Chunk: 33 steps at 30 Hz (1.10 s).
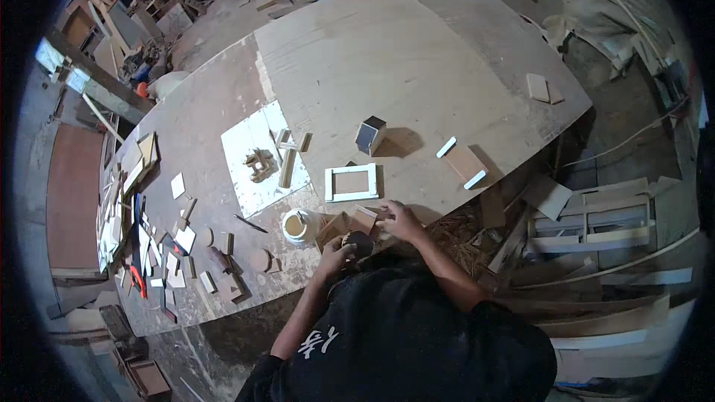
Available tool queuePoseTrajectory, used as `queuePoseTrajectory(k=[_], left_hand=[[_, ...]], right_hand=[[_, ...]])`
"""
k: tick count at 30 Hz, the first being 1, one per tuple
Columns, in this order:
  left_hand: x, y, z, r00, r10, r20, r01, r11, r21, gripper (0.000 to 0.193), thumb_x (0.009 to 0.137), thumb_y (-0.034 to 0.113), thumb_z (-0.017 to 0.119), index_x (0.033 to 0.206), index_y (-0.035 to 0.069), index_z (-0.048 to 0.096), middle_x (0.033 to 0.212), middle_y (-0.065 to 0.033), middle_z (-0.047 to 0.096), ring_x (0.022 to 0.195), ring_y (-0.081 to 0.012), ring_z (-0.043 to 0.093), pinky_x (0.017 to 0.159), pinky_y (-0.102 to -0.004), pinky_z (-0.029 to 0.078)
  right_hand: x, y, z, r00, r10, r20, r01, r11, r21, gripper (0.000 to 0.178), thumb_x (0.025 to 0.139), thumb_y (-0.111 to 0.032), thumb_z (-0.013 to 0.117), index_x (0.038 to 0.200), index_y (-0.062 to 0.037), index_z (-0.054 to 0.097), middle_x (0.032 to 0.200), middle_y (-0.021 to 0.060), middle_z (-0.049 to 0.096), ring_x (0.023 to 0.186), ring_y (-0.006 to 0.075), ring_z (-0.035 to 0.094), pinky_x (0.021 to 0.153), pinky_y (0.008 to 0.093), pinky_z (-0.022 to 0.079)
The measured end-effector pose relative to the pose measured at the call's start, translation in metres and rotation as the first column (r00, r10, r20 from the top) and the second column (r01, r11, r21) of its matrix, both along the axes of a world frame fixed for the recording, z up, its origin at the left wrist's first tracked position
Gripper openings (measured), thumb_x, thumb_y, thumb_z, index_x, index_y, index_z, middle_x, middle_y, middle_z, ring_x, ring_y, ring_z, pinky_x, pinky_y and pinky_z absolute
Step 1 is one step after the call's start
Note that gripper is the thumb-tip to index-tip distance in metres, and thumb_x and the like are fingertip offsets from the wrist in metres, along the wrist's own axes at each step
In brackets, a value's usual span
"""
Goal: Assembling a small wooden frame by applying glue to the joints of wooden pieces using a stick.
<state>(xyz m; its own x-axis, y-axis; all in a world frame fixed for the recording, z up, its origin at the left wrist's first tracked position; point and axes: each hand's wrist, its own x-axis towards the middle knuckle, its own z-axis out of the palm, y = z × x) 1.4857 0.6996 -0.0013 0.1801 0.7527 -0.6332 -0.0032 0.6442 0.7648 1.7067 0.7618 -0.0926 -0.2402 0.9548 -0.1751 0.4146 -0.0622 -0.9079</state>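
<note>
Left hand (335,256): grasping dark piece (360,244), lower centre
Right hand (401,222): at wooden piece (363,219), cannot tell if gripping
White tub (312,223): left of centre

left grip (337,255) on dark piece (360,243), right grip (400,223) at wooden piece (363,219), white tub (291,235), white-edged frame (351,196)

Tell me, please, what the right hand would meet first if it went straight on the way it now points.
The right hand would probably first meet the brown wooden piece by its fingertips, though depth is hard to judge here.
</note>
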Motion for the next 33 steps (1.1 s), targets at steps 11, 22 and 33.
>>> queuePoseTrajectory(k=[11, 22, 33], left_hand=[[-0.010, -0.021, -0.049, 0.997, -0.018, -0.078, 0.018, 1.000, -0.005, 0.026, 0.083, 0.021, 0.056, 0.099, 0.000, 0.056, 0.084, -0.0110, 0.056, 0.070, -0.0190, 0.056, 0.056, -0.0305, 0.049], [0.007, -0.014, -0.056, 0.976, 0.192, 0.103, -0.172, 0.969, -0.179, 0.024, 0.087, 0.017, 0.058, 0.094, -0.005, 0.062, 0.082, -0.0113, 0.065, 0.071, -0.0201, 0.063, 0.059, -0.0325, 0.053], [-0.002, -0.016, -0.056, 0.927, 0.130, -0.352, -0.124, 0.991, 0.041, 0.036, 0.079, 0.020, 0.062, 0.106, -0.004, 0.060, 0.090, -0.0105, 0.063, 0.071, -0.0186, 0.060, 0.062, -0.0308, 0.048]], right_hand=[[-0.020, 0.012, 0.011, 0.992, -0.052, 0.111, 0.022, 0.968, 0.250, 0.024, 0.074, -0.013, 0.064, 0.095, -0.0012, 0.061, 0.085, 0.0140, 0.062, 0.073, 0.0233, 0.063, 0.066, 0.0327, 0.049], [0.015, 0.013, 0.011, 0.961, -0.247, 0.127, 0.202, 0.936, 0.288, 0.023, 0.074, -0.016, 0.067, 0.090, 0.0010, 0.061, 0.081, 0.0168, 0.061, 0.076, 0.0324, 0.060, 0.064, 0.0404, 0.048], [-0.001, -0.006, 0.055, 0.940, -0.254, 0.227, 0.095, 0.835, 0.542, 0.036, 0.070, -0.004, 0.058, 0.106, -0.0031, 0.057, 0.101, 0.0164, 0.056, 0.099, 0.0362, 0.052, 0.085, 0.0443, 0.043]])
